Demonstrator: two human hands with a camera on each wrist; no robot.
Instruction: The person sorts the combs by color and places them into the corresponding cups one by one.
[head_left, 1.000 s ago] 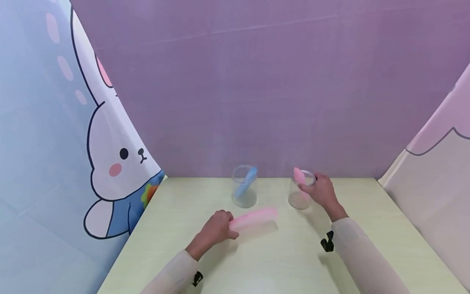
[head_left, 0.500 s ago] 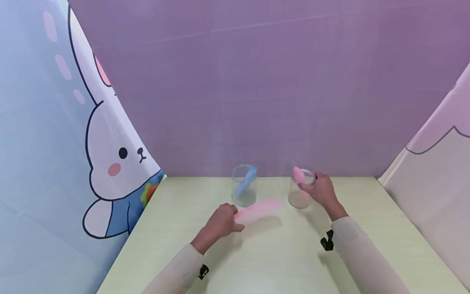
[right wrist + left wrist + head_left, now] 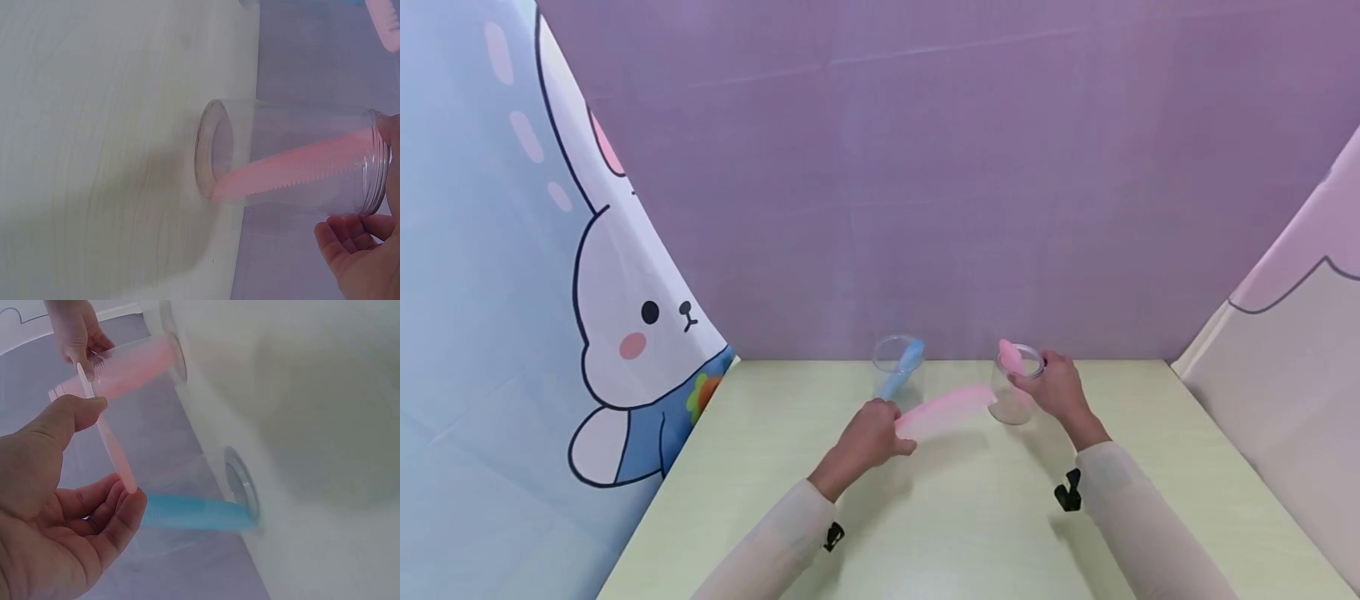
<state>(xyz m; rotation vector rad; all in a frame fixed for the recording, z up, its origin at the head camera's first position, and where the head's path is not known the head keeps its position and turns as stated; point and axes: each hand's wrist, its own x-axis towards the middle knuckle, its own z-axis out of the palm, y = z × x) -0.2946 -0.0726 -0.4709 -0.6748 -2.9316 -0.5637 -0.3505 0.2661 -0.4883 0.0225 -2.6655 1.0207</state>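
Observation:
My left hand [image 3: 867, 437] pinches one end of a pink comb [image 3: 947, 405] between thumb and fingers, off the table; its free end points right, toward the right-hand jar. With my right hand [image 3: 1058, 392] I hold the rim of that clear jar [image 3: 1002, 410], which stands upright on the table. A second pink comb [image 3: 294, 167] leans inside it, teeth showing in the right wrist view. Just beyond my left hand stands another clear jar [image 3: 882, 367] with a blue comb [image 3: 910, 358] leaning in it. My left hand partly hides this jar's lower part in the head view.
Both jars stand near the back edge of the pale table [image 3: 970, 517], before a purple cloth wall [image 3: 955, 183]. A rabbit-printed cloth [image 3: 617, 333] hangs at the left, and a pink and white cloth [image 3: 1300, 358] at the right.
My left hand has moved forward and to the right with the pink comb, bringing its free end close to the right-hand jar. My right hand and both jars have stayed put.

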